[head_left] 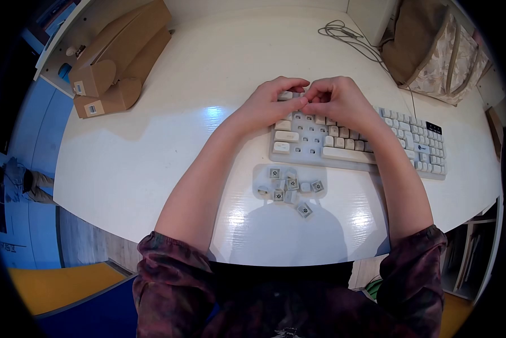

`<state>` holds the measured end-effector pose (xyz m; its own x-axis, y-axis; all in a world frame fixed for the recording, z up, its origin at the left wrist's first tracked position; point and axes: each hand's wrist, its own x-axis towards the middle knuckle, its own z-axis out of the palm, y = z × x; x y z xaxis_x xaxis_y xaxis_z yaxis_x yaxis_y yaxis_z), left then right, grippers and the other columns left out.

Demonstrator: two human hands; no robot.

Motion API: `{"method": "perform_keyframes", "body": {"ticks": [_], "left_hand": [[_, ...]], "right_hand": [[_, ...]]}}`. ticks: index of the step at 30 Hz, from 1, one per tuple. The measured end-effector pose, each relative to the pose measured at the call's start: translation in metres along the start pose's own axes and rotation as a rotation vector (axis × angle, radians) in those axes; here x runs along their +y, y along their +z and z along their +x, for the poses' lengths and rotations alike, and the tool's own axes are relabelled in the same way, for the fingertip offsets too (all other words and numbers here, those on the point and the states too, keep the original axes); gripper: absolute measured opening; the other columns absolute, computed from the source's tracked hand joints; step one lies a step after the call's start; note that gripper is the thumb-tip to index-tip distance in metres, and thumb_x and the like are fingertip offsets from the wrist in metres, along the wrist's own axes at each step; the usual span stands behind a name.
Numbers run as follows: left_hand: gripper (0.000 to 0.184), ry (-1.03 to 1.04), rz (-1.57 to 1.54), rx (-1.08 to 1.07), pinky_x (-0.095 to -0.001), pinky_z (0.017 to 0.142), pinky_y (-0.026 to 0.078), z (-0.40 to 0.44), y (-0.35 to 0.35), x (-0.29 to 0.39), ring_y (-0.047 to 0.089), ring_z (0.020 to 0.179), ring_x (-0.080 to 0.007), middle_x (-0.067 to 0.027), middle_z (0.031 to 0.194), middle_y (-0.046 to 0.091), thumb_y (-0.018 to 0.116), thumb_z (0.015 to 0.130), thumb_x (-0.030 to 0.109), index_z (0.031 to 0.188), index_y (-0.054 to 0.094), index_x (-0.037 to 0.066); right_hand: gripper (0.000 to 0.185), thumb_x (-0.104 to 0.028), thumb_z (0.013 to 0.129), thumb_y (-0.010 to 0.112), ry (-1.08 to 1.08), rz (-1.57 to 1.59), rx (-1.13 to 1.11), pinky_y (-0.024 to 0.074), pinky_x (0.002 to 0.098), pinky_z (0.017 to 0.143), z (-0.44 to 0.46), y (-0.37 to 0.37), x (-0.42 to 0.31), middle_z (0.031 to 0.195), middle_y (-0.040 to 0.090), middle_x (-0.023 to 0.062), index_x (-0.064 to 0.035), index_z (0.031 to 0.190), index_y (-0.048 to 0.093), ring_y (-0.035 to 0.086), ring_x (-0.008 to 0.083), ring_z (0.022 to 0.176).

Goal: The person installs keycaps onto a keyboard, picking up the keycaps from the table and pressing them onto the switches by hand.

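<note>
A white keyboard (349,159) lies at a slight angle on the white desk, with bare switch sockets showing in its left part. My left hand (273,103) and my right hand (337,104) meet over its upper left area, fingertips close together. The fingers of both hands are closed, and whatever they hold is too small or hidden to make out. In front of the keyboard lies a loose group of several removed keycaps (292,183), some with their undersides up.
Two brown cardboard boxes (120,56) rest at the desk's left rear. A coiled grey cable (349,35) runs down towards the keyboard. At the right rear stands a brown and camouflage bag (439,53). The white desk (208,62) has a curved front edge.
</note>
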<state>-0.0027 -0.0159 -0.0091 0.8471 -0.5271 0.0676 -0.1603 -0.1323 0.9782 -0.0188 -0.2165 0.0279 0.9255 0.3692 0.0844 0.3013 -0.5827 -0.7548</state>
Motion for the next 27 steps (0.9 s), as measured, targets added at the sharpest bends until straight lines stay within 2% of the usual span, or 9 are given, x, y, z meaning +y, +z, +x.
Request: {"method": "perform_keyframes", "body": {"ticks": [7, 13, 20, 27], "left_hand": [[0.044, -0.03, 0.051, -0.007, -0.0298, 0.094, 0.049, 0.0, 0.0, 0.003, 0.06, 0.109, -0.0161, -0.01, 0.12, 0.064, 0.068, 0.091, 0.021, 0.128, 0.059, 0.0], [0.045, -0.09, -0.07, 0.008, -0.0291, 0.092, 0.049, 0.002, 0.003, 0.004, 0.061, 0.106, -0.0154, -0.0104, 0.118, 0.064, 0.07, 0.089, 0.017, 0.129, 0.058, 0.0], [0.042, -0.089, 0.204, 0.089, -0.03, 0.091, 0.05, 0.013, 0.012, -0.003, 0.061, 0.105, -0.0155, -0.008, 0.118, 0.062, 0.069, 0.089, 0.015, 0.127, 0.056, 0.002], [0.037, -0.157, 0.091, 0.062, -0.0289, 0.091, 0.049, 0.007, 0.008, 0.002, 0.059, 0.105, -0.0139, -0.0061, 0.116, 0.062, 0.064, 0.092, 0.012, 0.127, 0.056, 0.005]], "right_hand": [[0.009, -0.009, 0.077, 0.077, -0.062, 0.073, -0.035, 0.0458, 0.0247, 0.061, 0.0, -0.003, 0.002, 0.069, 0.065, 0.0013, -0.0029, 0.082, 0.073, 0.056, 0.0086, 0.065], [0.007, -0.008, 0.083, 0.069, 0.025, 0.324, -0.1, 0.0424, 0.0223, 0.062, 0.005, -0.006, 0.015, 0.072, 0.058, -0.0029, -0.0029, 0.087, 0.067, 0.051, 0.0058, 0.067], [0.016, -0.009, 0.08, 0.068, 0.02, 0.255, -0.053, 0.0411, 0.0225, 0.065, 0.005, -0.001, 0.015, 0.081, 0.051, -0.0029, -0.0053, 0.094, 0.061, 0.046, 0.0067, 0.072], [0.017, -0.01, 0.079, 0.068, 0.023, 0.214, -0.008, 0.0411, 0.0228, 0.066, 0.002, 0.004, 0.013, 0.082, 0.051, -0.0021, -0.0056, 0.094, 0.062, 0.045, 0.0079, 0.073]]}}
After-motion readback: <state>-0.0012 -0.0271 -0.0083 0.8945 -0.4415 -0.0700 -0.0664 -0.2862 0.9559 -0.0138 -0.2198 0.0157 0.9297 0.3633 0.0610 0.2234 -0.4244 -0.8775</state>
